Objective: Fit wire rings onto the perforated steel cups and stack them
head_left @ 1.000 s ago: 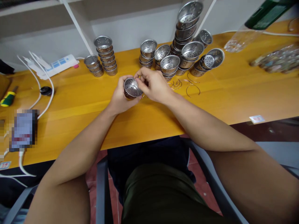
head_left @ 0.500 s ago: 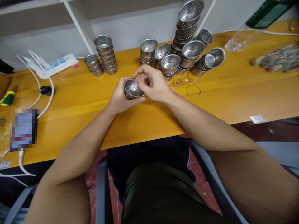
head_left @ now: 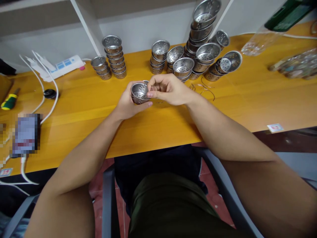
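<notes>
My left hand point(head_left: 126, 104) is wrapped round a small perforated metal cup point(head_left: 140, 92), its mouth tilted up toward me. Thumb and fingers of my right hand point(head_left: 167, 89) are pinched together at the cup's right rim; what lies between them is too small to make out. A faint thin wire point(head_left: 160, 101) shows just below that hand. Several curved loose wires point(head_left: 206, 92) lie on the table to the right. Behind my right hand stand stacks of like metal cups point(head_left: 183, 67), partly hidden by it.
More stacked cups point(head_left: 115, 58) stand at back left, and a tall leaning stack point(head_left: 204, 23) at back right. Power strip point(head_left: 64, 67), cables, screwdriver point(head_left: 10, 100) and phone point(head_left: 26, 135) are left. A clear bottle point(head_left: 260, 41) and a plastic-wrapped bundle point(head_left: 294, 66) lie right.
My right hand has shifted slightly right and down along the cup's rim, its fingers lower and more closed. My left hand keeps the cup in nearly the same place.
</notes>
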The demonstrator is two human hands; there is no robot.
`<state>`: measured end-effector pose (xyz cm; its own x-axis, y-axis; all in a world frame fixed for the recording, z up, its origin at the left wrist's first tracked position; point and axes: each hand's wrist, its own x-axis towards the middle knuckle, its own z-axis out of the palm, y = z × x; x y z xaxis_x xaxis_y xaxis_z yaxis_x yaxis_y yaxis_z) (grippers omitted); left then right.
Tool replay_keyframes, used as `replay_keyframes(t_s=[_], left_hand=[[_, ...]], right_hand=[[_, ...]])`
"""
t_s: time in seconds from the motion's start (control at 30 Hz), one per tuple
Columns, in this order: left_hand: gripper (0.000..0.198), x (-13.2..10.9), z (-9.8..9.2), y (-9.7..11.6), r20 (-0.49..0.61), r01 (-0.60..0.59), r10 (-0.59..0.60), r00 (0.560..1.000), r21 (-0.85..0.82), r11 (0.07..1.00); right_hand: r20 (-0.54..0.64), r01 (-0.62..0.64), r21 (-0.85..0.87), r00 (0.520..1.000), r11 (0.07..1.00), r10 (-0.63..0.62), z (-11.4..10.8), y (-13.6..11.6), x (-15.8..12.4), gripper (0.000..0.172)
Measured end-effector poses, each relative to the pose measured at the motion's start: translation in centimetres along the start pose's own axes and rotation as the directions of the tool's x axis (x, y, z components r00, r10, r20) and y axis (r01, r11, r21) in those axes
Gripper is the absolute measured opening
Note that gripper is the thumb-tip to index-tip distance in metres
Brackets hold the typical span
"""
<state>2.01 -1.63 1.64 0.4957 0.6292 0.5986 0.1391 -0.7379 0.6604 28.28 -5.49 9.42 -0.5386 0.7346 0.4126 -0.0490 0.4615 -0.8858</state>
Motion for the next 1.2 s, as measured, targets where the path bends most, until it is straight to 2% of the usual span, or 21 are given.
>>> replay_keyframes(t_s=[0.13,0.47,0.6,0.7,0.83,1.0,1.1,1.2], left_hand=[[0.099,-0.1,0.1,0.3,-0.014,0.025,-0.025,1.0,0.039,0.999],[0.097,-0.2,0.1,0.2,-0.009,-0.016,0.017,1.0,0.046,0.999],[0.104,-0.1,0.2,-0.4,-0.069,0.022,-0.019,0.997,0.044,0.999],[0.114,0.0,-0.1,-1.0,-0.132,0.086,-0.08,0.988,0.044,0.995],[0.119,0.2,-0.4,-1.6,-0.143,0.078,-0.075,0.987,0.015,0.997],[0.111,0.4,0.2,-1.8,-0.142,-0.006,-0.006,0.99,-0.083,0.997],[0.118,0.4,0.3,-2.3,-0.111,-0.03,0.022,0.994,-0.067,0.997],[0.135,0.2,-0.1,-3.3,-0.107,-0.028,0.03,0.994,0.017,0.999]], right_hand=[[-0.02,-0.036,-0.051,0.999,0.998,0.035,0.3,-0.4,-0.1,0.088],[0.04,0.018,-0.078,0.999,0.997,-0.015,-0.2,0.4,-0.2,0.084],[-0.078,0.039,-0.241,0.995,0.97,-0.06,-0.7,1.1,-0.6,0.086],[-0.138,0.014,-0.415,0.987,0.91,-0.078,-0.9,0.9,-0.9,0.085],[-0.063,0.068,-0.557,0.99,0.827,-0.123,-0.5,0.5,-1.1,0.075],[0.002,0.104,-0.571,0.992,0.814,-0.125,0.7,1.7,-1.0,0.066],[-0.029,0.135,-0.571,0.982,0.809,-0.185,1.1,2.3,-0.9,0.073],[-0.133,0.044,-0.619,0.978,0.784,-0.161,0.4,1.8,-0.9,0.089]])
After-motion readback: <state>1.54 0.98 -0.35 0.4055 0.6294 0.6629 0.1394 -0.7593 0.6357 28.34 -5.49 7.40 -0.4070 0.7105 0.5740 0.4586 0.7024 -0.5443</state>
